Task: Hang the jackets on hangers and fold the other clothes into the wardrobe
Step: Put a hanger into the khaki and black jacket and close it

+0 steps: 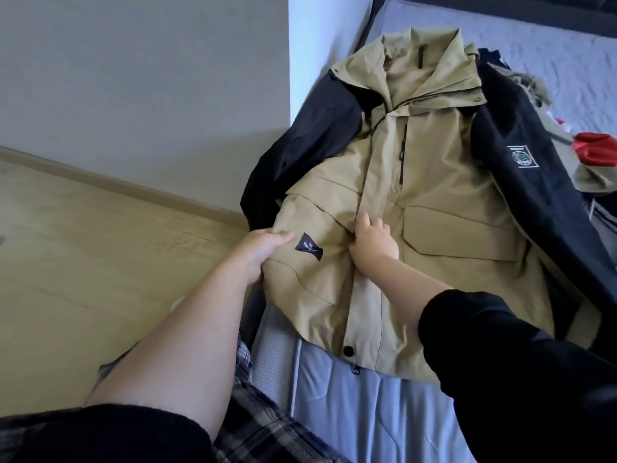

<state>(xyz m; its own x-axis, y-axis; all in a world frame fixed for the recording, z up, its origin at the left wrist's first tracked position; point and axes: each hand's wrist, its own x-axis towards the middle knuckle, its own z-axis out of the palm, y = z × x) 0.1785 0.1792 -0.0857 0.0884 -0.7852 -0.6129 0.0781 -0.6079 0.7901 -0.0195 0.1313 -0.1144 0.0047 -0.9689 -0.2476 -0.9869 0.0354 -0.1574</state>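
Mid-frame on the bed (367, 412), the tan jacket (434, 195) looks soft and floppy: left grip (263, 248) pinches its side, right grip (374, 240) clutches its front; likely best lifted by the shoulders.

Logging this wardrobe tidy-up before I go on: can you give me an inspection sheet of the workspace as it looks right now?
Surface: bed with grey-blue quilted cover, bare at the near edge.
Job's things: tan jacket with black sleeves, laid flat, front up; no hanger seen.
Clutter: pile of other clothes on the bed beside the jacket, red fabric among them.
Hands: left hand grips the jacket's side edge; right hand curls its fingers into the front placket.
Cables: nothing seen.
Surroundings: wooden floor, grey wall.
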